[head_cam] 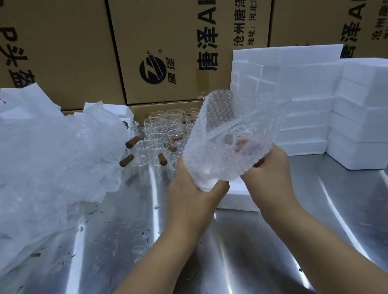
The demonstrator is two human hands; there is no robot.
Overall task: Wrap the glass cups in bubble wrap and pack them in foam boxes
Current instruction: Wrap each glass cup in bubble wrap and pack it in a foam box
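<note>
- The left hand [190, 188] grips the lower left end of the wrap [213, 129]. Its thumb lies on the near side and its fingers curl under, hidden behind the bundle.
- The right hand [267, 173] clamps the wrap's lower right edge. The thumb is in front; the fingers are tucked behind and mostly out of sight.
- The wrap is held above the table [205, 270] at mid-picture, with its loose flap standing up toward 12 o'clock.
- A cup [234, 146] shows faintly through the wrap, between the two hands. How it is turned cannot be told.
- A foam slab [236, 199] lies flat on the table at 6 o'clock from the wrap, partly hidden by the hands.
- The bare cups [161, 131] stand upright in a tight cluster at 10 o'clock from the wrap, and their brown handles [133, 141] stick out toward 8 o'clock.
- Foam boxes [317, 94] are stacked in rows at 2 to 3 o'clock, resting on the table.
- A heap of crumpled plastic [41, 168] fills 9 o'clock, its edge overlapping the left side of the cups.
- Printed cartons [160, 39] form a wall at 12 o'clock, behind everything.
- The table is shiny metal with dark specks at 7 o'clock.
</note>
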